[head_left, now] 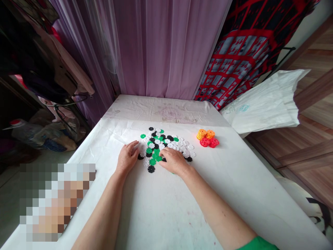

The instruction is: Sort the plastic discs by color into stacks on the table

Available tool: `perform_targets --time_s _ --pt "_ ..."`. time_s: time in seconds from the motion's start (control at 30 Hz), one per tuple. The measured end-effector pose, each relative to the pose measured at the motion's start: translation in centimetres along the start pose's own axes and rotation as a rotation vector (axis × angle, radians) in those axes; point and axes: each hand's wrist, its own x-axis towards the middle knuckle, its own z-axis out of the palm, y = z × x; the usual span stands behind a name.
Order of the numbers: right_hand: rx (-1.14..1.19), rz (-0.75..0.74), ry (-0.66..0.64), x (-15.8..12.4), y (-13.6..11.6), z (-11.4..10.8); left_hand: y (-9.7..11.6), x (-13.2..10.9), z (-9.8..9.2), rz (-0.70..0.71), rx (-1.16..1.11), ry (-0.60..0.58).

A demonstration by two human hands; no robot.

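The half-open left hand (127,157) touches the edge of the plastic disc pile (166,146). The right hand (173,160) lies spread on top (neither clenched).

The left hand (127,158) and right hand (173,160) can pass over the white-sheeted worktop (156,208) nearby and leftward. Ahead lies the heap of plastic discs (166,144), with orange and red disc stacks (207,138) to its right and a purple curtain (156,45) beyond the far end.
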Motion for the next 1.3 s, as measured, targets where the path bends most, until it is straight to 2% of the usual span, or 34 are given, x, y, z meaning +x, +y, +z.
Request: perform_targets --time_s 0.27,0.4,0.53,0.67,0.77,0.93,1.3 --pt "0.057 0.01 0.055 0.7 -0.3 0.8 0.1 0.0 -0.1 0.007 0.02 -0.011" --pt "0.22 0.049 0.156 -0.2 1.5 0.0 0.1 0.0 -0.2 0.017 0.031 -0.013" --pt "0.391 0.112 0.305 -3.1 3.8 -0.8 0.2 0.0 -0.2 0.022 0.054 -0.015" --pt "0.365 0.054 0.293 -5.8 4.3 -0.2 0.3 0.1 -0.1 0.051 0.087 -0.021" --pt "0.318 0.033 0.307 -6.6 4.0 0.8 0.3 0.1 -0.1 0.062 0.089 -0.029" --pt "0.254 0.005 0.335 -6.6 4.0 1.6 0.4 0.1 -0.2 0.06 0.095 -0.028" --pt "0.269 -0.034 0.342 -6.6 4.1 1.8 0.5 0.1 -0.2 0.06 0.106 -0.036"
